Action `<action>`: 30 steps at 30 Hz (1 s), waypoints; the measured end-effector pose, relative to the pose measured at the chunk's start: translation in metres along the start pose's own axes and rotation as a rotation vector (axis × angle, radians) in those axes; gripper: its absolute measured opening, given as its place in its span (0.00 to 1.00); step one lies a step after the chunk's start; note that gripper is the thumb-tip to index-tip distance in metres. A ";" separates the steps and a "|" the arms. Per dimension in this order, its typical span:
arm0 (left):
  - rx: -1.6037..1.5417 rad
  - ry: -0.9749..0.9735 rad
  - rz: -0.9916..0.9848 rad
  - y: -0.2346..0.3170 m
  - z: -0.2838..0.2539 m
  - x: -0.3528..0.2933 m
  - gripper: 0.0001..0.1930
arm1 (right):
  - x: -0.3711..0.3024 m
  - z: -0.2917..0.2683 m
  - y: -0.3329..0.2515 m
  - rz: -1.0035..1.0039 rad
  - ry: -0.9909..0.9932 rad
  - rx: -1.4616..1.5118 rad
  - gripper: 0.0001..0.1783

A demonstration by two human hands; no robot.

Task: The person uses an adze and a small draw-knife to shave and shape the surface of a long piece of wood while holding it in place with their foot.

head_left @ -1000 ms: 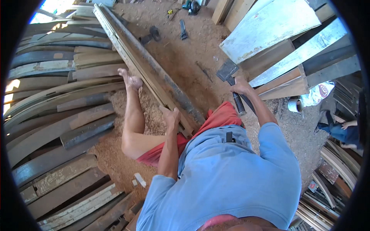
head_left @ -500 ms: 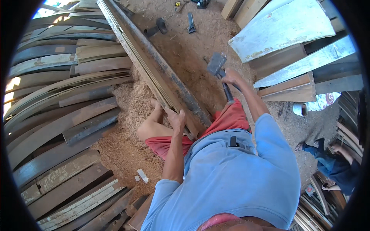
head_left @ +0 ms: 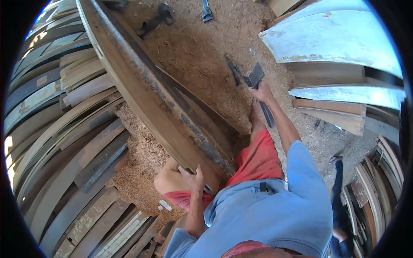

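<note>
A long wooden plank [head_left: 129,92] stands on edge, running from my lap toward the upper left. My left hand [head_left: 193,179] is closed around its near end, beside my bent knee. Against the plank's right side lies a rough, weathered beam [head_left: 172,101]. My right hand [head_left: 261,92] grips the dark handle of a mallet-like tool [head_left: 254,75] with a broad, blocky head; its exact kind is unclear. The tool is held up over the ground, right of the beam and apart from it. Just beyond its head lies another dark, slim tool [head_left: 233,69].
Curved timbers [head_left: 92,155] are stacked along the left. Pale painted boards [head_left: 335,36] lie at upper right. Wood shavings [head_left: 140,137] cover ground near my knee. Dark sandals [head_left: 157,19] and a clamp-like tool [head_left: 207,10] lie ahead. Another person [head_left: 339,202] is at lower right.
The plank and beam have tilted, showing more of the plank's broad face. My right hand has lowered slightly and turned the tool. The left hand has moved nearer my body, still gripping.
</note>
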State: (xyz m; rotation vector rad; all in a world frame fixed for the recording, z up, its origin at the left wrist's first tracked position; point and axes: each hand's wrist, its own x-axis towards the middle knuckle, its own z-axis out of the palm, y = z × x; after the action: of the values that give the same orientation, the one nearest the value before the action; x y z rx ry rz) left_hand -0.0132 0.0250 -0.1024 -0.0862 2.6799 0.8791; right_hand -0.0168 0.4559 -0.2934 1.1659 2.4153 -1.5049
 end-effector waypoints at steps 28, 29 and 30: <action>0.351 -0.333 -0.784 0.045 -0.030 -0.044 0.17 | 0.332 0.301 0.415 0.332 -0.014 -0.486 0.37; 0.351 -0.324 -0.797 0.046 -0.024 -0.043 0.17 | 0.333 0.307 0.403 0.402 -0.105 -0.453 0.38; 0.349 -0.305 -0.818 0.054 -0.019 -0.049 0.17 | 0.329 0.312 0.378 0.464 -0.207 -0.422 0.39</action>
State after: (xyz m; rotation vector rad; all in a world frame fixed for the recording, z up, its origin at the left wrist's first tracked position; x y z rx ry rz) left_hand 0.0198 0.0558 -0.0418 -0.8182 2.1501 0.1466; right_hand -0.1132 0.4822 -0.8755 1.2750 2.0010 -0.8786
